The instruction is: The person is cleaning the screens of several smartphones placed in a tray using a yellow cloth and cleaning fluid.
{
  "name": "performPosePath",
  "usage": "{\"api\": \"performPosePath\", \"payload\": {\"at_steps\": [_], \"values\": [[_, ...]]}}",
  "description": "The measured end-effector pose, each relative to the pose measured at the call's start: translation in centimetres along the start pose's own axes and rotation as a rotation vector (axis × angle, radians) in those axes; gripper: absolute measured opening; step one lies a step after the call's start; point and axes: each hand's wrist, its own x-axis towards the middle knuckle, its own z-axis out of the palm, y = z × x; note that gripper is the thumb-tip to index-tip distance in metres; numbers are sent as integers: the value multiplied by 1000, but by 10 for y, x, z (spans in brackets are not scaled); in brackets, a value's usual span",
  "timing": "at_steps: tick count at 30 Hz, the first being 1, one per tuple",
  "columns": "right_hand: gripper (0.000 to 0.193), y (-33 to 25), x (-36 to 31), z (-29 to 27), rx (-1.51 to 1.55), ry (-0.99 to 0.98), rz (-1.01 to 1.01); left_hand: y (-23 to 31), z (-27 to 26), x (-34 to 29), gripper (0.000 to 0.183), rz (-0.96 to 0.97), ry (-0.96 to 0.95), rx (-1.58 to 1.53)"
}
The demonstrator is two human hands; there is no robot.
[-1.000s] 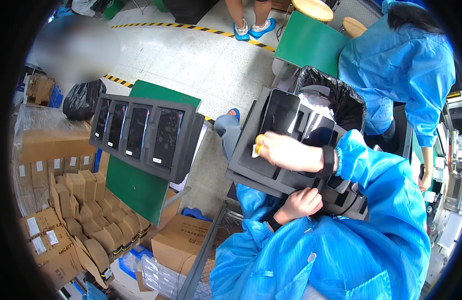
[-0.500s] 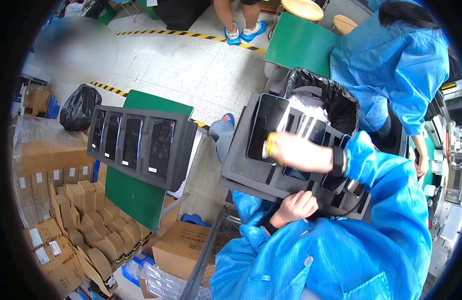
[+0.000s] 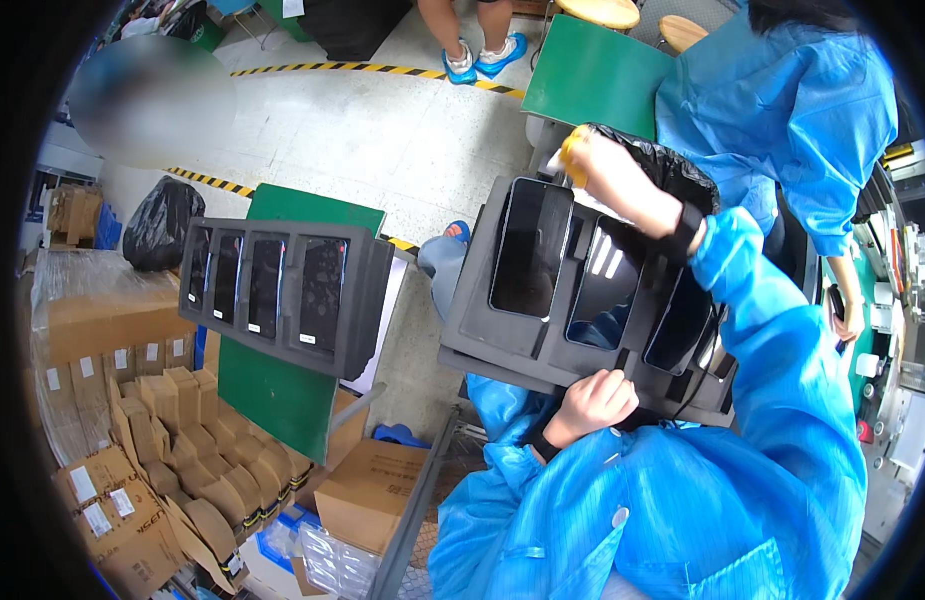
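A dark grey foam tray (image 3: 462,335) lies in front of me, with smartphones in its slots. The leftmost phone (image 3: 531,250), the middle phone (image 3: 604,290) and the right phone (image 3: 676,325) have dark, shiny screens facing up. My left hand (image 3: 595,404) is closed at the tray's near edge, its fingers curled over the rim. Beyond the tray's far edge, my right hand (image 3: 614,175) is raised beside a black-bagged bin (image 3: 672,165). Its fingers are closed on a small yellow piece (image 3: 572,152), blurred by motion; its kind is unclear.
On the left, a second foam tray (image 3: 357,310) with several phones rests on a green table (image 3: 282,400). Cardboard cartons (image 3: 367,490) and brown packing inserts (image 3: 202,440) stand lower left. A co-worker in a blue gown (image 3: 782,120) is at the right.
My right hand has lifted off the leftmost phone and moved away, up to the bin, still holding the yellow piece. The phones are now less covered. My left hand has stayed at the tray edge.
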Motion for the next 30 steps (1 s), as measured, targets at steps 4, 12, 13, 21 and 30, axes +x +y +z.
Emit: {"api": "performPosePath", "payload": {"at_steps": [4,12,13,21,30], "values": [[20,-25,-25,19,-183,-78,-206,-3,5,0,15,-6,44,37],[18,-16,-14,17,-121,-76,-218,0,4,-3,12,-47,12,7],[21,-15,-2,3,-205,-29,-170,-1,4,-3,12,-29,25,17],[16,-53,-39,50,-102,-114,-269,-3,2,11,9,-7,109,-16],[21,-92,-44,49,-155,-574,-635,-2,3,4,13,-25,90,30]]}}
